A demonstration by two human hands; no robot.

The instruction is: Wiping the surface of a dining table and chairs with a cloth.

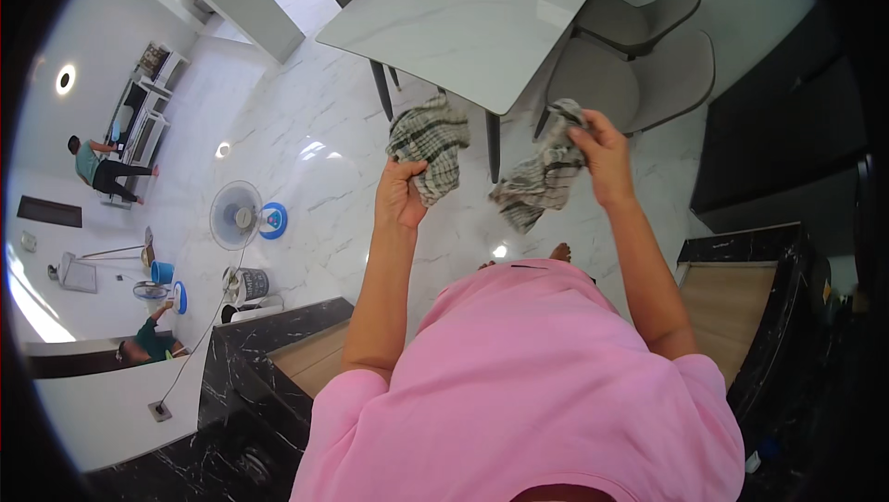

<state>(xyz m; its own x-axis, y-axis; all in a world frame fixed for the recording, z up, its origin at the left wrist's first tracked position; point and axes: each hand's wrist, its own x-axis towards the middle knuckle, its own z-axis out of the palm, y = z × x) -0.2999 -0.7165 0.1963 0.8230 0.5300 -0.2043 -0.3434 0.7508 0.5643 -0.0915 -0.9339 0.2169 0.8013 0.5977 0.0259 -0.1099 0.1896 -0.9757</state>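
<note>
My left hand point(404, 193) grips a crumpled checked cloth point(432, 144) in grey, black and off-white, which rises above the fingers. In my right hand point(603, 155) a second checked cloth point(545, 175) of similar look is pinched near its top and hangs down to the left. The two cloths are apart from each other. Both are held out in front of my body, over the marble-patterned floor, just short of the near corner of a white marble-look table point(479, 23).
Grey chairs point(597, 85) stand right of the table. Black marble-look counters point(236, 370) flank me on both sides. At the left are a standing fan point(239, 216), a patterned bucket point(251, 284), a blue bucket point(162, 273), a power cord and two other people point(97, 165).
</note>
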